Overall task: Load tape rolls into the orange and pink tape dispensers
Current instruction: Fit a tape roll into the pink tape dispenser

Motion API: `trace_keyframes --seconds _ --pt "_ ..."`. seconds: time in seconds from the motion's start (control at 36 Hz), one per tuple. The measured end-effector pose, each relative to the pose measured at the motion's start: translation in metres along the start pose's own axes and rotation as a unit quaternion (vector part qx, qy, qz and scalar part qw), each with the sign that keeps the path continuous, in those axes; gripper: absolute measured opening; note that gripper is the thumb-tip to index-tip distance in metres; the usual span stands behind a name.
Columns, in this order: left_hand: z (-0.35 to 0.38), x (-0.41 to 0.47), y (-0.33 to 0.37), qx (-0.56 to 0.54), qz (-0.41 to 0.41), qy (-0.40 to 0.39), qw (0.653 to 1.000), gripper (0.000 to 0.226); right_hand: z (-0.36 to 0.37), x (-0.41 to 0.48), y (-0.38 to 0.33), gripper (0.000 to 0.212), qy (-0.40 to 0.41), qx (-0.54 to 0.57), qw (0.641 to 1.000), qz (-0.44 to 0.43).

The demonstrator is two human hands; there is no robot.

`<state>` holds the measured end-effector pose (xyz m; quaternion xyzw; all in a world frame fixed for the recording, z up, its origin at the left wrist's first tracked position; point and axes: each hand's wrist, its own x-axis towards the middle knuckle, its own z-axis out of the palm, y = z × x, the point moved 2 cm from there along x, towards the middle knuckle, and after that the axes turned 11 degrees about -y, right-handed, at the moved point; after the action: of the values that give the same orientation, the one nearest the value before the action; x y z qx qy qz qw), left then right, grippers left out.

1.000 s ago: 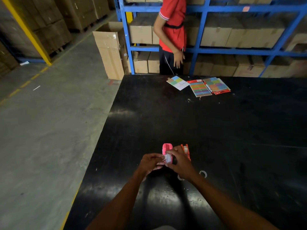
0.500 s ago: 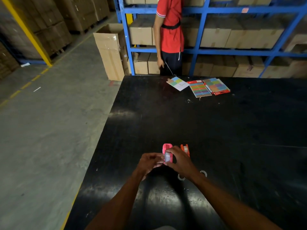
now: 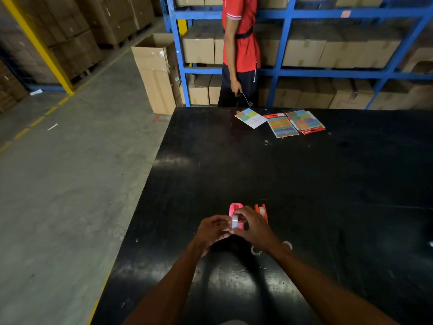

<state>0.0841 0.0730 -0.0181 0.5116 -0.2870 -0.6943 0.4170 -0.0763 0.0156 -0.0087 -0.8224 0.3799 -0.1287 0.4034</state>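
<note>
Low centre of the frame: the left hand [image 3: 212, 231] and right hand [image 3: 251, 227] meet over the black table [image 3: 328, 195]. Both sets of fingers are pinched around a small whitish tape roll [image 3: 234, 222], held on edge between them. Directly behind the roll sits the pink dispenser [image 3: 235, 208]; the orange dispenser [image 3: 261, 210] stands just right of it, partly covered by the right hand. Two further tape rolls [image 3: 256, 250] lie flat on the table beside the right wrist. Upper centre: coloured card packs [image 3: 283, 127] lie near the table's far edge. Beyond stands a person in a red shirt [image 3: 243, 38] against blue shelving [image 3: 283, 31] with cartons.
</note>
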Motion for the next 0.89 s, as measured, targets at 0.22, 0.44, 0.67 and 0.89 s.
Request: trace_keyframes --seconds 0.22,0.44,0.67,0.89 --pt "0.001 0.001 -0.006 -0.040 -0.005 -0.003 0.999 0.022 -0.001 -0.001 0.000 0.043 -0.010 0.008 1.000 0.000" --pt "0.003 0.006 -0.007 -0.064 -0.003 0.006 0.998 0.019 -0.005 0.003 0.008 0.041 -0.020 0.003 1.000 0.007" --pt "0.003 0.017 -0.009 -0.068 -0.013 0.006 0.998 0.019 -0.011 0.008 0.020 0.038 -0.031 -0.022 0.999 0.014" --pt "-0.013 0.044 -0.015 0.042 -0.033 0.075 0.996 0.016 -0.017 0.029 0.046 0.042 -0.036 -0.101 0.993 0.047"
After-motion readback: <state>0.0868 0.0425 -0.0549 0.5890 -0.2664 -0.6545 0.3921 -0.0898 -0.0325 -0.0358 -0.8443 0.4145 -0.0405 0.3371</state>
